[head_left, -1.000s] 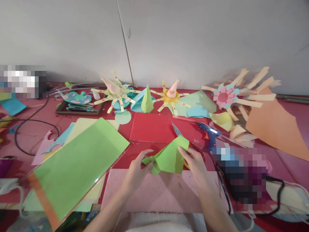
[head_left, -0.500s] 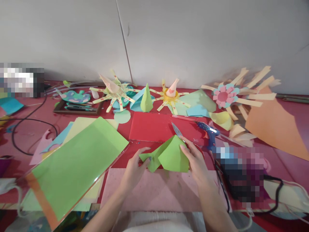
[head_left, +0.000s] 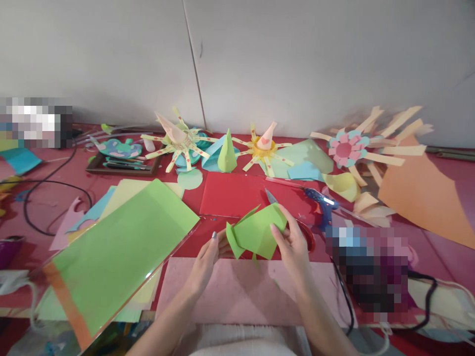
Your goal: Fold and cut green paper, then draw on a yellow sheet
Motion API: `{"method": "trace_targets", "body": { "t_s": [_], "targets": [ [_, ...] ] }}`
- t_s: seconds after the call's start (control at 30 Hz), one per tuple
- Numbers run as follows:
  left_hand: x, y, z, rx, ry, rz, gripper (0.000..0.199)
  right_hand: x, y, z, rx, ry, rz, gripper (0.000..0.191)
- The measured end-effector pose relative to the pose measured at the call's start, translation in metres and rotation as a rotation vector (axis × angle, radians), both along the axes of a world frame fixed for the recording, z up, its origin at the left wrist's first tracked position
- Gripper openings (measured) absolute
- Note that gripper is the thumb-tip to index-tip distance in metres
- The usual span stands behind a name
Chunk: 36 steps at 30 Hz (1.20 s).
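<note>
A folded piece of green paper [head_left: 258, 232] is held up over the table between my hands. My right hand [head_left: 293, 240] pinches its right side between thumb and fingers. At the paper's left edge is my left hand [head_left: 208, 254], thumb raised apart and fingers partly hidden behind the paper; whether they grip it is not clear. Scissors [head_left: 271, 197] lie just behind the paper, their blades pointing up and left and a red handle partly behind my right hand. A pink mat [head_left: 208, 296] lies below.
A large green sheet [head_left: 126, 257] covers the left side. A blue glue gun [head_left: 323, 203] lies right of a red board [head_left: 226, 194]. Farther back stand a green cone [head_left: 227, 154] and paper flowers [head_left: 262, 147]. A brown tray [head_left: 122, 171] holds tools.
The green paper has turned and its left part has folded upright. My left hand has let go of the left tip and opened, its thumb now up. The camera view has shifted slightly.
</note>
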State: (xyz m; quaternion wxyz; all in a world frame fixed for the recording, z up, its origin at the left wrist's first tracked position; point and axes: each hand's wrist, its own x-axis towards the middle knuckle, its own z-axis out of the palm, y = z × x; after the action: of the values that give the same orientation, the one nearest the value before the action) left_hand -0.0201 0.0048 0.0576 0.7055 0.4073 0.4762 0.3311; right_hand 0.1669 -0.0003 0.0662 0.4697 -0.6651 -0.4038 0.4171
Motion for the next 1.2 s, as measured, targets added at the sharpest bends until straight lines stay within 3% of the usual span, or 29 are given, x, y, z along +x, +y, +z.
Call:
{"method": "trace_targets", "body": {
  "t_s": [0.17, 0.47, 0.6, 0.77, 0.87, 1.03, 1.2],
  "targets": [
    [0.003, 0.001, -0.002, 0.026, 0.144, 0.039, 0.047, -0.003, -0.002, -0.002, 0.021, -0.002, 0.027, 0.064],
    [0.009, 0.001, 0.002, -0.011, 0.139, 0.067, 0.042, -0.01, -0.005, -0.003, 0.017, 0.089, 0.047, 0.061],
    [0.009, 0.003, -0.007, -0.028, 0.163, 0.081, 0.045, -0.013, -0.007, -0.002, -0.019, 0.149, 0.113, 0.063],
    [0.007, 0.005, -0.018, -0.033, 0.189, 0.199, 0.042, -0.017, -0.009, -0.002, -0.045, 0.203, 0.154, 0.065],
    [0.005, 0.005, -0.019, -0.024, 0.169, 0.224, 0.035, -0.017, -0.008, -0.004, -0.038, 0.149, 0.129, 0.063],
    [0.004, 0.006, -0.021, -0.047, 0.186, 0.189, 0.032, -0.012, -0.001, -0.011, 0.005, 0.037, -0.028, 0.056],
    [0.004, 0.007, -0.025, 0.067, 0.293, 0.265, 0.023, 0.002, -0.001, -0.013, -0.054, -0.116, 0.082, 0.031]
  ]
}}
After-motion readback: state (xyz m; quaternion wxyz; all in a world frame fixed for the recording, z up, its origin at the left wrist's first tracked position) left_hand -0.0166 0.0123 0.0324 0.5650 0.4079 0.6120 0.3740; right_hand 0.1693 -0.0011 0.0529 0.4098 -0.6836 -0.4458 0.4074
